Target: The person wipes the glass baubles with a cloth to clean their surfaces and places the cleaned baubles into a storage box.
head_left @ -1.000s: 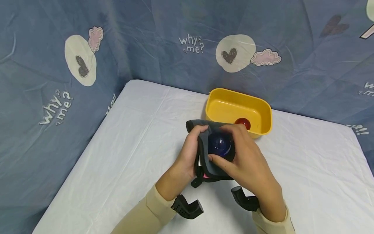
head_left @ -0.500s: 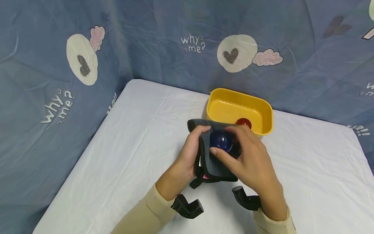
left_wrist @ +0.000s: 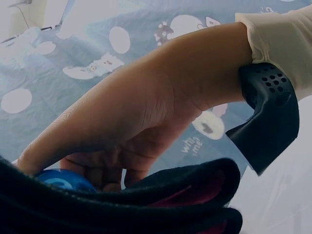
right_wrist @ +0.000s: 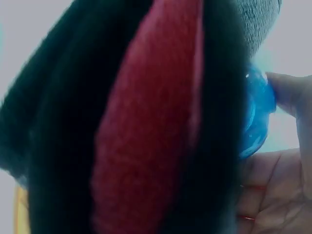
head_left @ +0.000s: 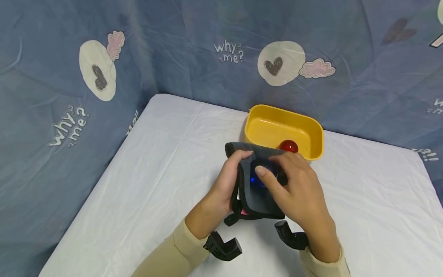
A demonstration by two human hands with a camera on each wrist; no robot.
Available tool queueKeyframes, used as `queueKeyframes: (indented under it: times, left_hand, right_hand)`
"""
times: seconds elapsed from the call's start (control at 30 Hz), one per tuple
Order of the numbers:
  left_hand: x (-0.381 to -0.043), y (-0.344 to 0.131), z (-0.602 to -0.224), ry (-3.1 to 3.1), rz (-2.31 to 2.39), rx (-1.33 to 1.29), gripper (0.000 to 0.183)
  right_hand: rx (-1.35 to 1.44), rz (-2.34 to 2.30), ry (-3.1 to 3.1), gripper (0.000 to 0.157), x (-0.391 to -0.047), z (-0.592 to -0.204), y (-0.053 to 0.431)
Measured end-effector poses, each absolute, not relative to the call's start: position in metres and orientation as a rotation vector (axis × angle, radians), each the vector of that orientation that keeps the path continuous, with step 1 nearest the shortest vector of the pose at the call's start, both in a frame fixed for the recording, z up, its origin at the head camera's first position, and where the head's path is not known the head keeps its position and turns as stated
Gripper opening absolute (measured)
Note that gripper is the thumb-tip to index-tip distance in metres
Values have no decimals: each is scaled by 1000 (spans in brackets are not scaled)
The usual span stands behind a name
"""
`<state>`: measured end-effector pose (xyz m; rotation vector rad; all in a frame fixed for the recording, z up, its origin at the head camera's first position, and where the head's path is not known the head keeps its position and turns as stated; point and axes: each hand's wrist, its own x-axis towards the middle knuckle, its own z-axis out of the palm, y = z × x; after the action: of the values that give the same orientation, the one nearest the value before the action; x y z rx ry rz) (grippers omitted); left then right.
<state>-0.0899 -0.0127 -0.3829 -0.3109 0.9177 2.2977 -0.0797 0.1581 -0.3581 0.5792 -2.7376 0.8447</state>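
My left hand point(head_left: 225, 184) grips a folded dark grey fabric piece point(head_left: 263, 204) by its left side, thumb on top; the fingers beneath are hidden. Black edging runs round the fabric, and pink lining point(right_wrist: 146, 126) shows between its layers in the right wrist view. Against its upper face sits a glossy blue ball point(head_left: 254, 180), partly covered by my right hand point(head_left: 301, 188), which holds it between thumb and fingers. In the left wrist view, the blue ball point(left_wrist: 66, 180) peeks out beneath the right thumb, above the fabric's dark edge.
A yellow bin point(head_left: 270, 130) stands just beyond the hands, near the table's back edge. Inside it lies a red ball point(head_left: 288, 146). White cloth point(head_left: 155, 173) covers the table, and a blue printed curtain point(head_left: 194, 65) hangs behind and at the left.
The right thumb has slid up and over the blue ball, hiding more of it. The fabric has shifted slightly right. The red ball shows a little more.
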Motion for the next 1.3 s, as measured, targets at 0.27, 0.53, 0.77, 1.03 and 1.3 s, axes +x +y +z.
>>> queueKeyframes:
  times: [0.27,0.53,0.77,1.03,1.3]
  left_hand:
    - [-93,-13,-385,902,2369,-278,59]
    - [-95,-13,-387,912,2384,-322,60]
    - [-94,-12,-388,936,2371,-338,62]
    - [-93,-12,-386,947,2343,-320,62]
    - [-94,-13,-386,939,2371,-288,58]
  right_hand:
    - [669,900,-2771,59,-78,-354,158]
    - [740,817,-2776,76,-79,-356,154]
    - [718,803,-2735,70,-80,-358,156]
    - [721,785,-2671,65,-82,-360,158]
    - [727,843,-2649,50,-85,-364,158]
